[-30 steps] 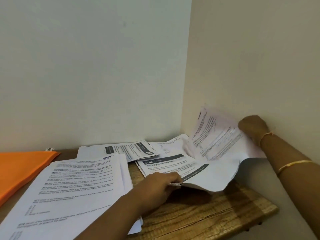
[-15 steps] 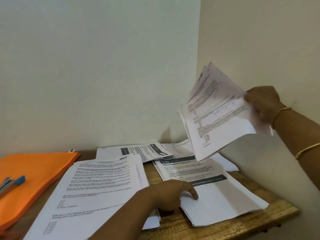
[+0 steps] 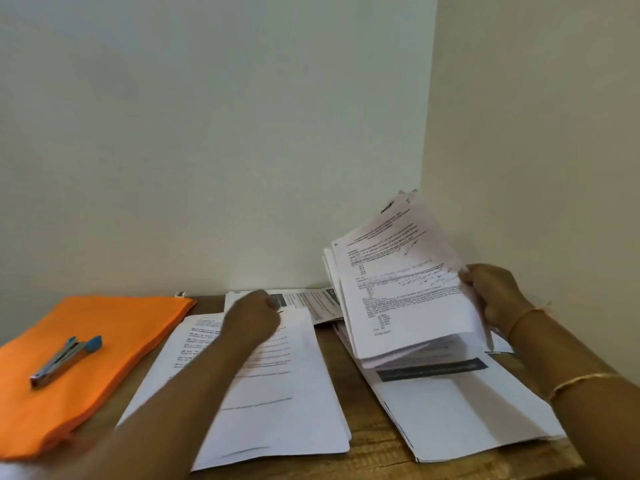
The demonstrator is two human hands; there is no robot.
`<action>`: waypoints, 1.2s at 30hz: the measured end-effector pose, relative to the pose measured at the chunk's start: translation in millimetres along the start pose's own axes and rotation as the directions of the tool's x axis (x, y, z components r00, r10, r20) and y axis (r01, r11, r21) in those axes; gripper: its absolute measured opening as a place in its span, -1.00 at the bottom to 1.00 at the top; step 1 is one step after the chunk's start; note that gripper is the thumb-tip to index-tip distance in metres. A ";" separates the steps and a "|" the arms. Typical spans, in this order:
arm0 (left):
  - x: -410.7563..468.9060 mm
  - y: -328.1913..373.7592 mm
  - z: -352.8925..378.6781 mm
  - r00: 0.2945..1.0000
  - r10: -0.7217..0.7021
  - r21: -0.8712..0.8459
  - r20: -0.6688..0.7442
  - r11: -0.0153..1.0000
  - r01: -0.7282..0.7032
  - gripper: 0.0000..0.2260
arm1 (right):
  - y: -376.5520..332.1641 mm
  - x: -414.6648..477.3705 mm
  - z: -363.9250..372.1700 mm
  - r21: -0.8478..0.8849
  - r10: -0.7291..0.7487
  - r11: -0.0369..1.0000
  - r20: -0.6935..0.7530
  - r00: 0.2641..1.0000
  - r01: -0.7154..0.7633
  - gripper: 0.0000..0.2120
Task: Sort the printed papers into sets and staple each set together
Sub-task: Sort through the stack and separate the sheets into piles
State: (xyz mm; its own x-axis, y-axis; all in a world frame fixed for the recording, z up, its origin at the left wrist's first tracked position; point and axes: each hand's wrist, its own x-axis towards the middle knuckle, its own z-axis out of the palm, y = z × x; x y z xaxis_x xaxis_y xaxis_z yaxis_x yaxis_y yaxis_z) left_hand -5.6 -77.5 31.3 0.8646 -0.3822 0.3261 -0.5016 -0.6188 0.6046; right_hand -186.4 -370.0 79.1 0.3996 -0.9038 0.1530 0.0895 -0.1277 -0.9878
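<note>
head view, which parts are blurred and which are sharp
In the head view, the left hand is smeared by motion blur; the sheaf of white printed papers gripped by the right hand is soft, its text unreadable; the silver stapler with blue ends on the orange folder is fairly crisp.

Bare forearms on my feed, jewellery on the right one.

Both arms reach me uncovered as far as the frame's edge. My view of the right hand point(image 3: 491, 292) shows a thin gold-coloured band point(image 3: 524, 314) at the wrist with a short loose end sticking out, and a slim gold bangle point(image 3: 585, 378) further up the forearm. The left hand point(image 3: 252, 317) is smeared by blur.
</note>
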 end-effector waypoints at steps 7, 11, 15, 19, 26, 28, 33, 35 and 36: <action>11.3 -82.9 -45.7 0.963 -0.268 0.333 0.034 0.911 0.242 -0.35 | 15.3 2.6 64.1 0.104 -0.021 0.994 -0.056 0.998 0.027 -0.85; 2.0 -96.9 -35.0 0.969 -0.243 0.424 -0.037 0.874 0.235 -0.27 | 29.0 -5.0 94.0 0.164 -0.020 0.986 -0.113 0.993 0.039 -0.86; 6.2 -98.1 -34.2 0.972 -0.234 0.362 0.016 0.908 0.213 -0.21 | 56.0 -4.4 107.9 0.182 0.030 0.983 -0.115 0.993 -0.008 -0.87; 10.3 -98.2 -41.0 0.965 -0.261 0.279 -0.036 0.924 0.260 -0.29 | 63.6 -3.0 108.7 0.145 0.014 0.989 -0.094 0.995 0.000 -0.87; 9.3 -96.5 -52.6 0.953 -0.220 0.099 -0.206 0.965 0.244 -0.40 | 70.7 -2.9 101.5 0.150 0.026 0.988 0.000 1.000 -0.026 -0.86; 6.2 -94.8 -55.6 0.957 -0.164 0.095 -0.240 0.977 0.191 -0.57 | 71.1 -2.4 98.7 0.164 0.045 0.985 0.024 0.999 -0.049 -0.87; 0.9 -93.0 -58.4 0.911 0.064 0.069 -0.407 0.997 -0.039 -0.72 | 72.9 -3.1 93.8 0.207 0.154 0.962 0.117 0.981 -0.176 -0.84; -0.7 -92.6 -58.8 0.878 0.090 0.053 -0.470 0.996 -0.074 -0.74 | 72.6 -4.5 93.0 0.217 0.180 0.954 0.146 0.973 -0.209 -0.85; -2.2 -91.9 -58.8 0.863 0.110 0.027 -0.493 0.993 -0.112 -0.77 | 72.1 -5.4 92.1 0.219 0.184 0.952 0.154 0.971 -0.215 -0.85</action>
State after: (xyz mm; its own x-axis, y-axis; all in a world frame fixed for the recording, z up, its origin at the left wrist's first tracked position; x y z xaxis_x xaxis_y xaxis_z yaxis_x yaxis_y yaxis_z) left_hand 40.3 20.6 17.7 0.7050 -0.0595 0.7067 -0.5957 -0.5904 0.5446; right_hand -98.1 -336.7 9.8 0.5449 -0.8380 -0.0288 0.1993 0.1628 -0.9663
